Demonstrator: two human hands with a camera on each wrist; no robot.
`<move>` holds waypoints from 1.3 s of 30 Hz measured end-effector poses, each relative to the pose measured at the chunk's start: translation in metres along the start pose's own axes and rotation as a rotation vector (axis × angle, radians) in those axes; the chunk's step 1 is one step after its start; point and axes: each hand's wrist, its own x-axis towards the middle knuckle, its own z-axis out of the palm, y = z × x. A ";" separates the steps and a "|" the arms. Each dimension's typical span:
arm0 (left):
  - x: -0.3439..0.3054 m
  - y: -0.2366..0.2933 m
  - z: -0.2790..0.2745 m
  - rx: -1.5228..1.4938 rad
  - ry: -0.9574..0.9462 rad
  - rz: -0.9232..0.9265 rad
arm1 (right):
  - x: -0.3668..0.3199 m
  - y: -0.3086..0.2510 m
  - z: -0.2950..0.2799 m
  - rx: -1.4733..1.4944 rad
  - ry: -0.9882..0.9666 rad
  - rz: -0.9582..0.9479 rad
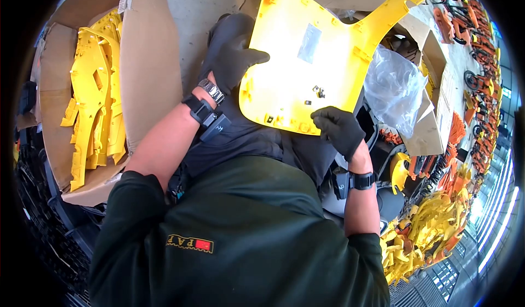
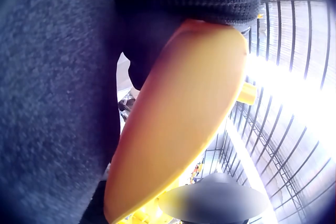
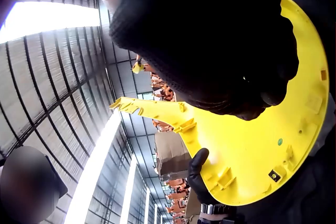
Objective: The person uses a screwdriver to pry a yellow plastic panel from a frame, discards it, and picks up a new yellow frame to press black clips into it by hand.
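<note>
A large yellow plastic panel (image 1: 306,50) with a narrow arm lies across the person's lap, its ribbed side facing up. The gloved left hand (image 1: 232,66) grips its left edge, thumb on the face. The gloved right hand (image 1: 340,131) is at the lower right corner with fingers curled over the edge; I cannot tell whether something is pinched there. In the right wrist view that hand (image 3: 220,45) hides part of the panel. Several small black clips (image 1: 320,92) lie loose on the panel near the right hand. Another dark clip (image 1: 269,119) sits at its lower edge.
A cardboard box (image 1: 150,71) of yellow panels (image 1: 93,93) stands on the left. At the right, clear plastic wrap (image 1: 396,85) hangs by another open box (image 1: 435,82). Piled yellow parts (image 1: 432,225) lie lower right, with rows of orange parts (image 1: 481,82) beyond.
</note>
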 end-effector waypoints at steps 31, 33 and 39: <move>-0.007 0.008 0.002 0.174 0.026 0.048 | 0.016 0.057 0.036 -0.320 0.258 -0.273; -0.006 0.005 0.002 0.180 0.028 0.059 | 0.016 0.059 0.036 -0.357 0.249 -0.322; -0.009 0.002 0.005 0.201 0.086 0.062 | 0.020 0.065 0.040 -0.405 0.279 -0.442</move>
